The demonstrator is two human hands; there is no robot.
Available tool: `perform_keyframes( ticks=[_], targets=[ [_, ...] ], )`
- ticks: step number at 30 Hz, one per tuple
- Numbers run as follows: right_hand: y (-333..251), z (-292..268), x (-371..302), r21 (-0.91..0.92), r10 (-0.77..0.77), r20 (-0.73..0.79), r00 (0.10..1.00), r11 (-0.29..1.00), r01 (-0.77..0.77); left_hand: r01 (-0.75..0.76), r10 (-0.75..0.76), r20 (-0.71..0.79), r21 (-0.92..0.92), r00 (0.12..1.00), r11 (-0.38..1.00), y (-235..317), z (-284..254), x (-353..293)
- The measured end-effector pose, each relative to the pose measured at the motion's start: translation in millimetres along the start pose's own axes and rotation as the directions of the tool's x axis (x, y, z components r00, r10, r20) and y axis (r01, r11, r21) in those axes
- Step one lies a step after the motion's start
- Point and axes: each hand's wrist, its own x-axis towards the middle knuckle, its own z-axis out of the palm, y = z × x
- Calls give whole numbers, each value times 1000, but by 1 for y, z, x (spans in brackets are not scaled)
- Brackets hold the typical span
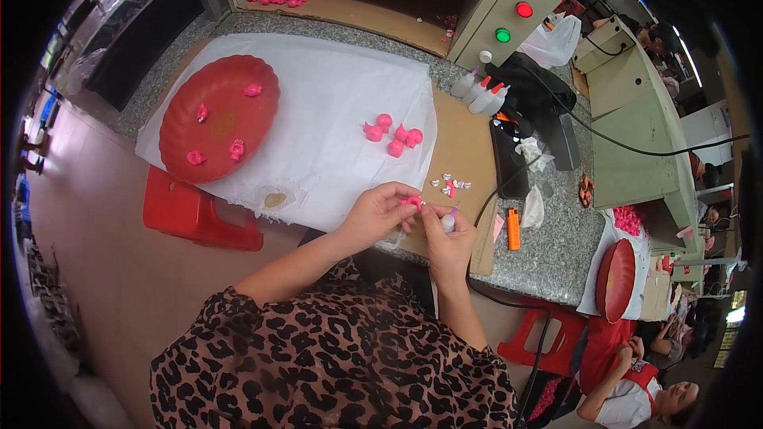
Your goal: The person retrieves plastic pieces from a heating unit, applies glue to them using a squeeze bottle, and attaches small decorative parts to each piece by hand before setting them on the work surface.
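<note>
My left hand (377, 210) is closed, its fingertips pinching a small pink plastic figure part (411, 202). Against that part, the thumb and fingertips of my right hand (451, 248) press close together. Tucked in the right hand is a small white squeeze bottle (448, 224) with a purple tip. A tiny pale piece shows between the two hands, too small to name. Just beyond them lie several small white-and-silver pieces (451, 183) on the cardboard (465, 143). Farther off, several round pink parts (395, 135) rest on the white paper (326, 95).
A red scalloped tray (176, 123) with several pink figures stands at left. Right of the cardboard are squeeze bottles (486, 99), a black tray (509, 160), an orange lighter (513, 229) and a trailing cable. A light-coloured cabinet (493, 24) stands behind. Another person sits at lower right.
</note>
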Motion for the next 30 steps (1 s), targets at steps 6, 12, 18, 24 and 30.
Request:
perform_keyframes(
  ticks=[6,12,18,24,30],
  targets=[
    [2,0,-5,-108,-104,69,992,988,111,-40,39,-36,-24,999,999,-5,-1,0],
    [3,-7,-2,-185,-104,135,985,974,129,-25,25,-23,-2,999,1000,-3,-1,1],
    [6,-13,10,179,175,184,967,962,-208,32,-31,53,-7,998,999,10,7,3],
    [9,-19,7,256,188,207,960,937,-239,91,-145,106,401,984,912,32,14,0],
    [9,-20,0,355,261,332,906,856,-377,-55,-41,326,280,945,958,11,11,-5]
  ],
)
